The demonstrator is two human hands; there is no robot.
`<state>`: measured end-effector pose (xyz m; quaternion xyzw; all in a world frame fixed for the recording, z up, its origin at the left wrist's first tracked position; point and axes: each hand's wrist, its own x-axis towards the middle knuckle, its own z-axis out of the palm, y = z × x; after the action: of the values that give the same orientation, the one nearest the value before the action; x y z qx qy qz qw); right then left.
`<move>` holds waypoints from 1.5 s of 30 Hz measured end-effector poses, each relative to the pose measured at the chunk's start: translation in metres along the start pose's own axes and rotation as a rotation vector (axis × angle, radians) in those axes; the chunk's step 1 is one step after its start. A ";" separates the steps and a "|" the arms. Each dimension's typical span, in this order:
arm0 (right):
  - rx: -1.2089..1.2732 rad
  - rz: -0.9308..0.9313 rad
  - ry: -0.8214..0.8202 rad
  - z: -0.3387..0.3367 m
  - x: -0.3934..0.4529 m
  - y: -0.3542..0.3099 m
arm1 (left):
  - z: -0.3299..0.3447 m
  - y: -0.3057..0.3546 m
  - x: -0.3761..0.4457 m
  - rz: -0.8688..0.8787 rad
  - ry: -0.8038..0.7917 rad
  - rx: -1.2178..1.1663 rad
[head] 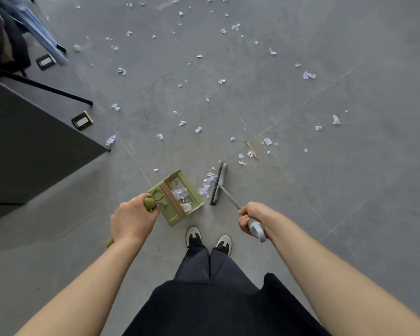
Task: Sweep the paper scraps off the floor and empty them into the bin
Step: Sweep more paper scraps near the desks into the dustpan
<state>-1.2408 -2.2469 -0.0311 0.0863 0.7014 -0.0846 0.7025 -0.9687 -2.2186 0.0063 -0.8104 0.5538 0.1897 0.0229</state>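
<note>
My left hand (131, 219) grips the green handle of a green dustpan (177, 197) that stands on the grey floor in front of my feet, with several white scraps inside it. My right hand (249, 218) grips the grey handle of a broom (218, 184). The broom head lies on the floor just right of the dustpan's mouth, and a small heap of paper scraps (207, 181) sits between the two. Many more white scraps (221, 81) are scattered over the floor ahead. No bin is in view.
A dark table (34, 146) juts in from the left, its corner near a scrap. Black chair or stand legs (49, 89) and two brass floor sockets (82, 120) lie beyond it. A small wooden strip (252, 149) lies ahead. My shoes (209, 237) stand just behind the dustpan.
</note>
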 end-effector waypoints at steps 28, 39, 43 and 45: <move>-0.861 -0.130 0.165 0.043 0.008 -0.008 | 0.012 -0.033 0.036 -0.099 -0.078 -0.093; -0.702 -0.086 0.080 0.040 -0.018 0.008 | 0.010 -0.031 0.042 -0.064 -0.096 -0.088; -0.656 -0.132 0.121 0.029 -0.018 0.004 | 0.008 -0.038 0.042 -0.057 -0.096 -0.097; -0.633 -0.142 0.131 0.028 -0.017 0.002 | 0.007 -0.041 0.040 -0.059 -0.096 -0.102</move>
<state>-1.2135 -2.2514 -0.0137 -0.1803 0.7408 0.0943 0.6402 -0.9213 -2.2370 -0.0207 -0.8163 0.5177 0.2557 0.0137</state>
